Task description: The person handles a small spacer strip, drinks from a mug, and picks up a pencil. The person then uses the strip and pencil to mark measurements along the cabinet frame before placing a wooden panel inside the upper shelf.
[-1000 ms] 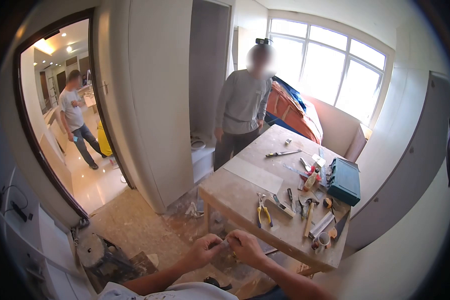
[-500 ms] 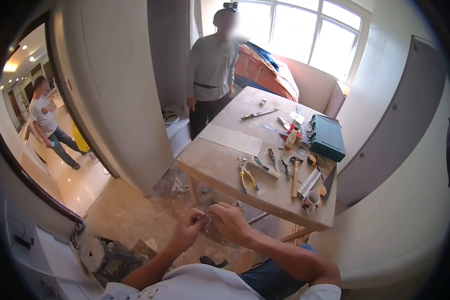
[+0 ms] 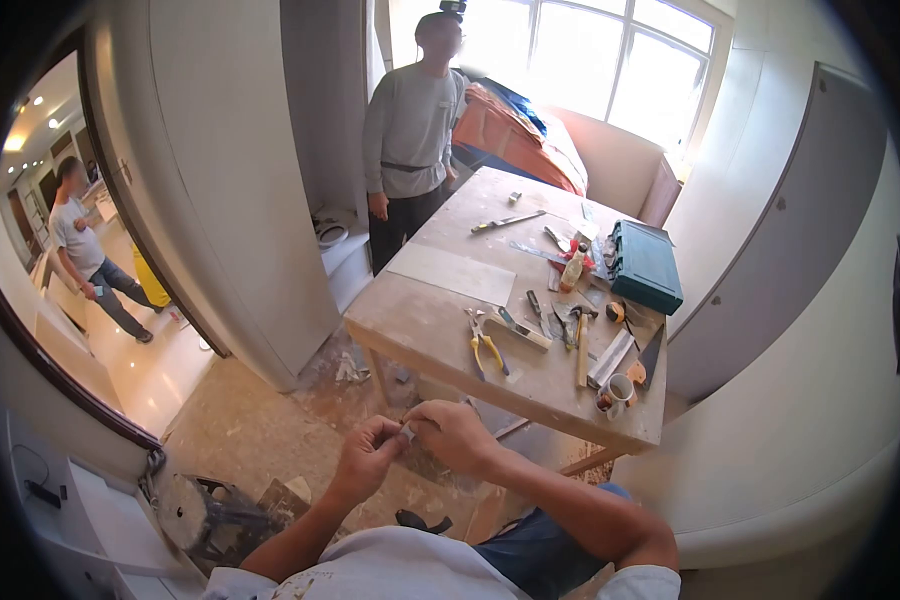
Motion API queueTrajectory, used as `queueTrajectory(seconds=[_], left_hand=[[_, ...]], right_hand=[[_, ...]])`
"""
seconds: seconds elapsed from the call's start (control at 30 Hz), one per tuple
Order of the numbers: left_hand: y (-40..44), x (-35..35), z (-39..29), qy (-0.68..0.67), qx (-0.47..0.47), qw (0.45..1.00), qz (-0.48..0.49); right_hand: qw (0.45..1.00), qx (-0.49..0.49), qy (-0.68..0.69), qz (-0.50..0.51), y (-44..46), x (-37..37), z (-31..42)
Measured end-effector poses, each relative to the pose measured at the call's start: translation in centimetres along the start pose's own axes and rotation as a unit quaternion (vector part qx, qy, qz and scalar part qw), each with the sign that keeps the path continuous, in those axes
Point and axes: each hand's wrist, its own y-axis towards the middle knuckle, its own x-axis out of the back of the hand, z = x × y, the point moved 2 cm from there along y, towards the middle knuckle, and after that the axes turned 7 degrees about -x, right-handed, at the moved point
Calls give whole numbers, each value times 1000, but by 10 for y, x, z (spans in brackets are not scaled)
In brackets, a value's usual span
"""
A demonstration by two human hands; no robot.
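My left hand (image 3: 366,458) and my right hand (image 3: 454,438) meet fingertip to fingertip in front of me, below the near edge of the wooden table (image 3: 420,352). Between them is a small whitish piece (image 3: 407,431), too small to identify, pinched by the fingers of both hands. On the table beyond lie yellow-handled pliers (image 3: 487,345), a level-like bar (image 3: 518,333), a hammer (image 3: 582,350), a white mug (image 3: 617,391), a glue-like bottle (image 3: 573,268) and a flat pale sheet (image 3: 452,274).
A teal case (image 3: 646,267) rests at the table's right side. One person (image 3: 410,130) stands behind the table's left side; another person (image 3: 85,245) is beyond the doorway. A dusty machine (image 3: 205,515) stands on the floor at lower left.
The view has tilted down and turned right, so the table and people appear higher and further left. My hands stay together around the small piece, with slight finger movement.
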Motion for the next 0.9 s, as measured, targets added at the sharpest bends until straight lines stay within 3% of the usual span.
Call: queueTrajectory(seconds=[0.1, 0.4, 0.6, 0.7, 0.9], left_hand=[[1, 3, 3, 76, -21, 997, 19], [1, 1, -20, 186, -51, 979, 72], [1, -4, -15, 176, -65, 981, 49], [1, -9, -20, 117, -37, 992, 16], [3, -9, -9, 26, -86, 996, -23]], right_hand=[[998, 52, -24, 22, -3, 4, -2], [999, 53, -2, 3, -4, 5, 1], [999, 41, -10, -14, -3, 4, -1], [998, 52, -4, -20, -3, 1, -12], [998, 52, 29, -32, -6, -1, -11]])
